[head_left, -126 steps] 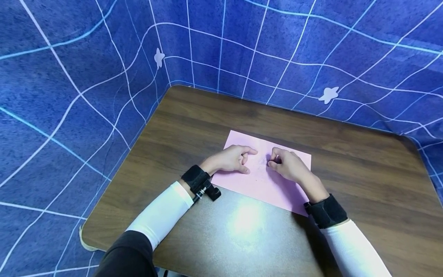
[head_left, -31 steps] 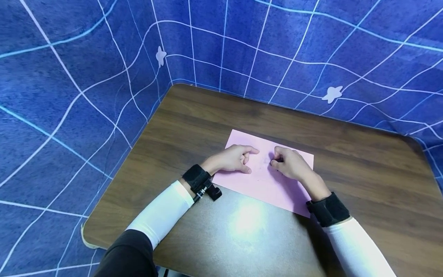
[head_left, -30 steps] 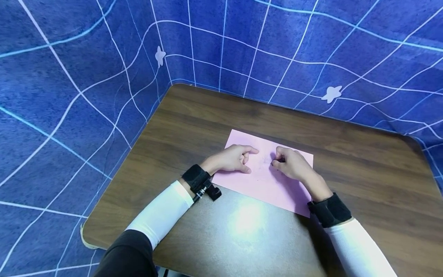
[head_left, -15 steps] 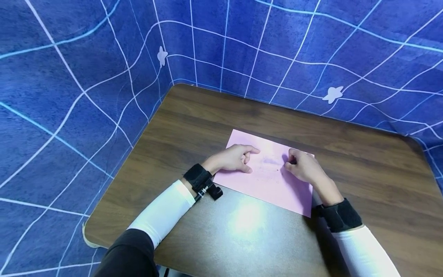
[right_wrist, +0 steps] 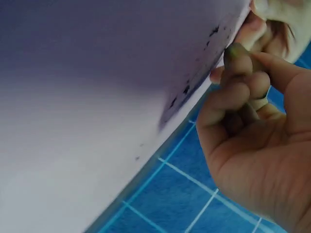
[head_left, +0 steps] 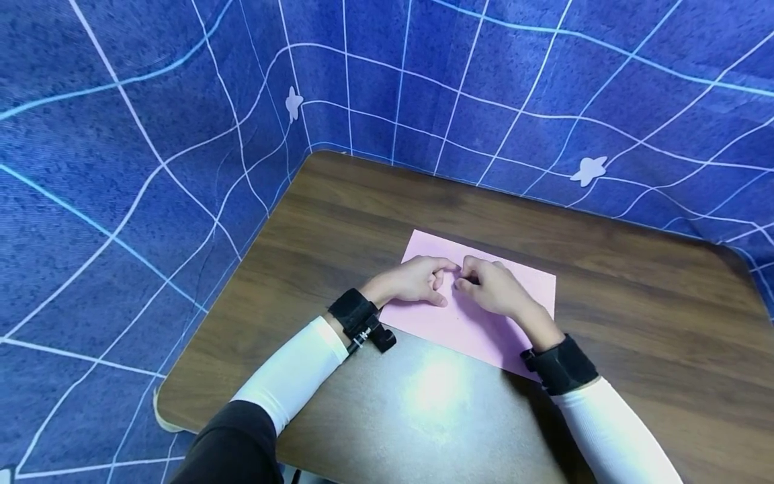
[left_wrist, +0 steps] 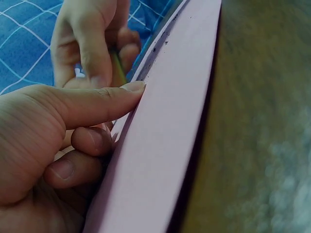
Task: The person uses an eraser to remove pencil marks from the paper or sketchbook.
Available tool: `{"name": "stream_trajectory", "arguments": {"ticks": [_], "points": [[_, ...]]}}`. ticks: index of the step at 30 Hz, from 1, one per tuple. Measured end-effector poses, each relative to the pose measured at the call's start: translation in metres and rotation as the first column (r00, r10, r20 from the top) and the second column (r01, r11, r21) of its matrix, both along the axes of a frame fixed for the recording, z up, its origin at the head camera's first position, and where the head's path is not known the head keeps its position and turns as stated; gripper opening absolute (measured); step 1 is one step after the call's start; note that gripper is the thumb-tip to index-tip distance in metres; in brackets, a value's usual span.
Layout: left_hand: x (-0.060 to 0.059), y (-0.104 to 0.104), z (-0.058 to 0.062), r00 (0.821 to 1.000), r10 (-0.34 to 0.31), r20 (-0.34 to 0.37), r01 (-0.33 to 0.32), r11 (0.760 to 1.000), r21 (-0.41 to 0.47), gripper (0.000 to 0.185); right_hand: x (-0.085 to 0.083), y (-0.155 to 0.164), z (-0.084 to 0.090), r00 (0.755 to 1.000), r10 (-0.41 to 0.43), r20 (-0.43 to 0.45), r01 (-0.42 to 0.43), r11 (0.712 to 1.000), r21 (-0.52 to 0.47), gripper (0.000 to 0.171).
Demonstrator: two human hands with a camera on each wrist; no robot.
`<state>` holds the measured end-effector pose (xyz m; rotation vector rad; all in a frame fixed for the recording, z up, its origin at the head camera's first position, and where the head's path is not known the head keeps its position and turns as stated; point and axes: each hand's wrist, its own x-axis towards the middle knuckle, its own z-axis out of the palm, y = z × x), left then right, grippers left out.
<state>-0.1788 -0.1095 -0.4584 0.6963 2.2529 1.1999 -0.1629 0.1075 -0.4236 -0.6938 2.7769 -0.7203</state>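
Observation:
A pink sheet of paper (head_left: 447,326) lies on the wooden table. My left hand (head_left: 417,279) presses on its left part, index finger and thumb stretched out and the other fingers folded in. My right hand (head_left: 492,288) pinches a small yellow-green eraser (left_wrist: 118,68) against the paper, close beside the left index fingertip. Most of the eraser is hidden by the fingers; its darkened end shows in the right wrist view. Dark crumbs (right_wrist: 186,90) and a grey smudge (right_wrist: 167,114) mark the paper near the right fingertips.
The brown wooden table (head_left: 345,222) reaches around the sheet on all sides. A blue curtain (head_left: 375,87) with white and light-blue lines hangs along its back and left edges. Each wrist wears a black strap (head_left: 562,366).
Half a second ago the right hand was farther right on the sheet; it has moved left with the eraser, up to the left index fingertip. The left hand stays on the paper.

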Motion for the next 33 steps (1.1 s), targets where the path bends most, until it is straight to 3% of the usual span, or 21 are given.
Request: {"name": "stream_trajectory", "arguments": {"ticks": [7, 20, 27, 33], "points": [[0.0, 0.001, 0.002, 1.0, -0.004, 0.002, 0.004, 1.0, -0.001, 0.074, 0.002, -0.004, 0.003, 0.998, -0.049, 0.046, 0.047, 0.998, 0.045, 0.02], [0.0, 0.002, 0.004, 1.0, 0.004, 0.001, -0.004, 1.0, -0.01, 0.073, 0.005, 0.042, 0.004, 0.986, -0.128, 0.102, 0.125, 0.992, 0.035, 0.022], [0.0, 0.002, 0.003, 1.0, 0.015, 0.007, -0.015, 1.0, -0.015, 0.074, 0.011, 0.062, 0.004, 0.984, -0.17, 0.048, 0.166, 0.984, 0.071, 0.02], [0.002, 0.002, 0.002, 0.999, 0.032, 0.017, -0.032, 0.999, -0.011, 0.074, 0.01, 0.057, 0.009, 0.986, -0.164, 0.019, 0.159, 0.974, 0.162, 0.019]]}}
